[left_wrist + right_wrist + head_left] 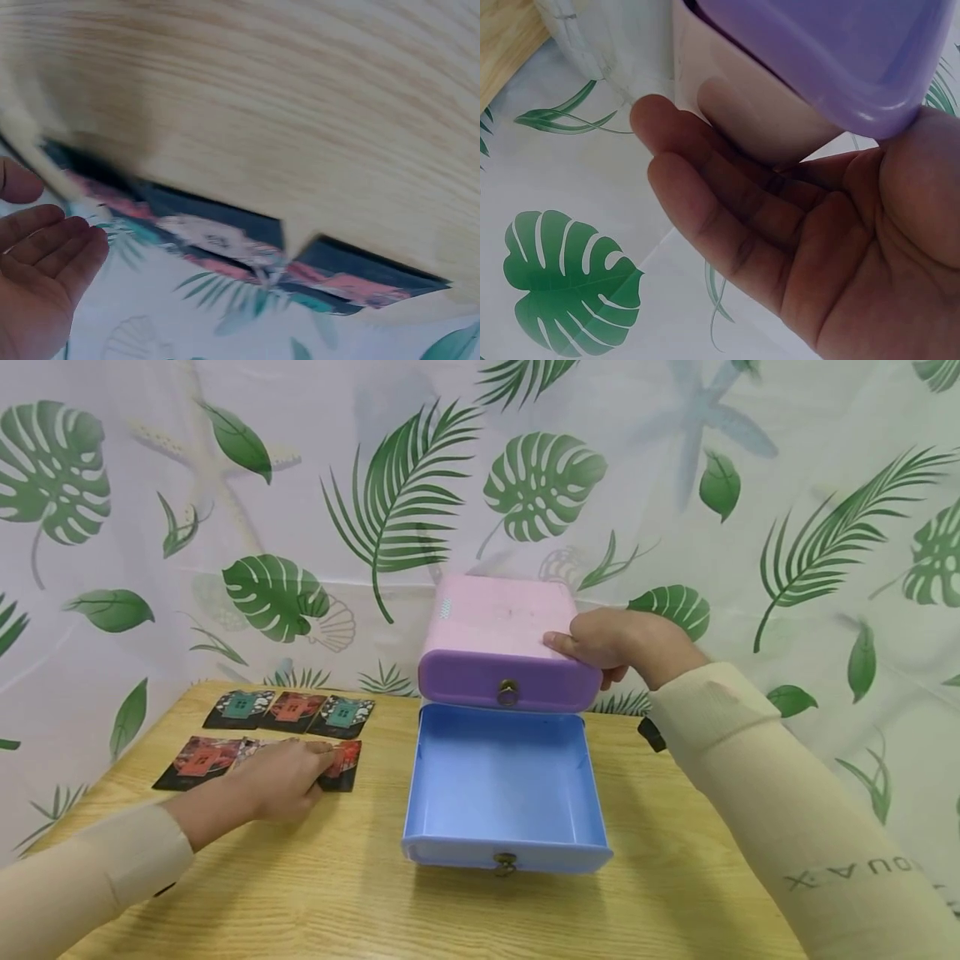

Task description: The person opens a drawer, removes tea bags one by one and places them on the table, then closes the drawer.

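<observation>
A small two-tier drawer box (495, 610) has a pink top and a purple upper drawer front (480, 681), which is closed. Below it the blue lower drawer (510, 777) is pulled out, its inside bare. My right hand (622, 643) holds the box at its top right corner, thumb on top and fingers along the side (757, 112). My left hand (288, 777) is over the front row of flat printed packets, its fingertips at the red and black packet (345, 764). In the left wrist view the left hand's fingers (45, 247) are nearly straight, with nothing visible between them.
Behind the front row lies another row of packets: two teal ones, (238, 708) and a red one (292, 710) among them. The wooden table (300, 893) meets a leaf-printed cloth (420, 485) at the back. A small brass knob (505, 860) juts from the blue drawer front.
</observation>
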Motion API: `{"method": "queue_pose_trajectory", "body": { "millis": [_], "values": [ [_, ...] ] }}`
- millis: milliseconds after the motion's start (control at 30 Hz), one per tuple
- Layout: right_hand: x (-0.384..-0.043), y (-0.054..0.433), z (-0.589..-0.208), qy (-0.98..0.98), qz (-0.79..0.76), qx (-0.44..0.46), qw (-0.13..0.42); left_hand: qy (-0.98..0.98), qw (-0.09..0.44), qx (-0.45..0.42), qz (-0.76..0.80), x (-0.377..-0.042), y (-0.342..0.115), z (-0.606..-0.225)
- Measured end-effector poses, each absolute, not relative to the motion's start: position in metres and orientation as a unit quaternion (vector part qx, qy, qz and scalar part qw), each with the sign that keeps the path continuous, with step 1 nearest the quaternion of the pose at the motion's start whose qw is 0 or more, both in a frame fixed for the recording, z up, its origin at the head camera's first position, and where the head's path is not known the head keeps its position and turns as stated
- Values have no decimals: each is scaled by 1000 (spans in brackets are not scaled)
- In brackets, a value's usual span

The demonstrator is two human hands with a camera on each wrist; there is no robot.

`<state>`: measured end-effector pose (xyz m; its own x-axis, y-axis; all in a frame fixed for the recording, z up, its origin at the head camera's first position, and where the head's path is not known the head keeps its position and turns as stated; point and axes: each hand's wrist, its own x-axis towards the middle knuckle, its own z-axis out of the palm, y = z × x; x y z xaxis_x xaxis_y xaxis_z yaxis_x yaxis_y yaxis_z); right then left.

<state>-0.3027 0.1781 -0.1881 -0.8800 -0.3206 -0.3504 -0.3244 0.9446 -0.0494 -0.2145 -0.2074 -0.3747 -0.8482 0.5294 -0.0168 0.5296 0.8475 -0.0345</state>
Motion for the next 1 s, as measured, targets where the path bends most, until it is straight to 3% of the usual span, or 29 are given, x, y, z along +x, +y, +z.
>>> {"method": "queue_pose_trajectory", "body": {
  "millis": [300, 567, 733, 1000],
  "values": [
    [-301, 178, -185, 970, 7, -163, 181, 906, -212, 367, 17, -176, -171, -345],
    [-301, 177, -186, 969, 8, -166, 182, 812, -363, 453, 66, -139, -132, -325],
    [-303, 179, -187, 970, 9, -162, 184, 778, -396, 484, 53, -118, -108, -323],
    [-304, 177, -187, 970, 10, -159, 182, 739, -396, 545, 32, -101, -77, -346]
  ]
}}
